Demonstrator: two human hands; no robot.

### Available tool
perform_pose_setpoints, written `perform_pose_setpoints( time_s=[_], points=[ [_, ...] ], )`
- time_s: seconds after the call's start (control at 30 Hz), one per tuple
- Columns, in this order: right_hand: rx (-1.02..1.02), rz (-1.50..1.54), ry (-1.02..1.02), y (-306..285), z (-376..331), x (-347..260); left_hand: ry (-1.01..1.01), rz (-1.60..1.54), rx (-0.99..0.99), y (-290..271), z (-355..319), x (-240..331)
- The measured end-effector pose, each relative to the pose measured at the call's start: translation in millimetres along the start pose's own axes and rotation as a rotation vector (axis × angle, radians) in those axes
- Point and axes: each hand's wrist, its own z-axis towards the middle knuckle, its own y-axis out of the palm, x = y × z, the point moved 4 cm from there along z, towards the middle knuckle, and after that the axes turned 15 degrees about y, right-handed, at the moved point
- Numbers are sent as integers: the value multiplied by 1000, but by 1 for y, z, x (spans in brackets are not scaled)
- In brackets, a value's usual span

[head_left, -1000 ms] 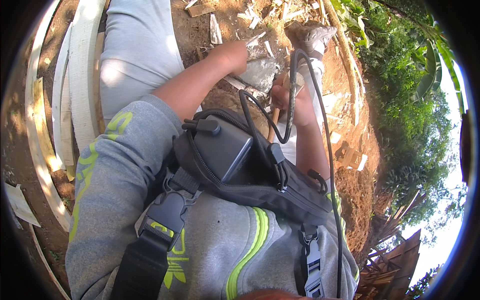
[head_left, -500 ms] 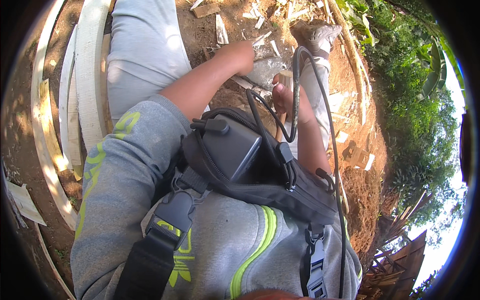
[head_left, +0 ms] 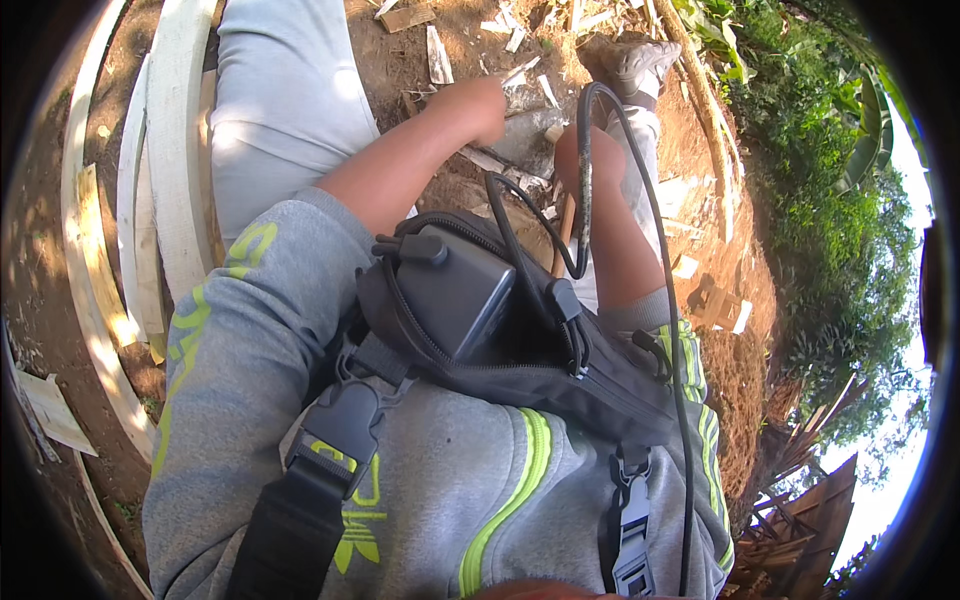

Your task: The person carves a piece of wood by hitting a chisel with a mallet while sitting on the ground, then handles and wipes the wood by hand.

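My left hand (head_left: 478, 108) is curled low over the ground between my legs, its knuckles toward me. Its fingertips are hidden, and what they grip cannot be made out. A pale wood sliver (head_left: 520, 72) lies just beyond it. Beside it is a flat grey slab (head_left: 528, 138). To the right, my right hand (head_left: 588, 158) is closed round a wooden handle (head_left: 566, 222), which shows below the fist. A pale wooden end (head_left: 553, 132) shows at the fist's far left side; the tool's other parts are hidden.
Long sawn planks (head_left: 180, 140) lie left of my leg. Wood chips (head_left: 438, 55) litter the brown soil. A black cable (head_left: 655, 210) loops from the black chest bag (head_left: 450, 290) in front of my right hand. A thin pole (head_left: 705, 110) and green plants lie at right.
My right hand has turned and moved slightly up and right, its back now showing where the thumb was, with more sleeve in view. My left hand has barely shifted.
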Motion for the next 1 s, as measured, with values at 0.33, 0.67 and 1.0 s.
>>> perform_pose_setpoints(
  time_s=[0.33, 0.67, 1.0],
  points=[
    [64, -43, -41, 6, 11, -15, 11, 18, 122, 4, 10, -16],
    [31, 148, -37, -12, 16, -7, 76, 77, 155, 19, 28, -30],
    [151, -63, -97, 1, 9, -18, -9, 12, 116, 15, 25, -24]
  ],
)
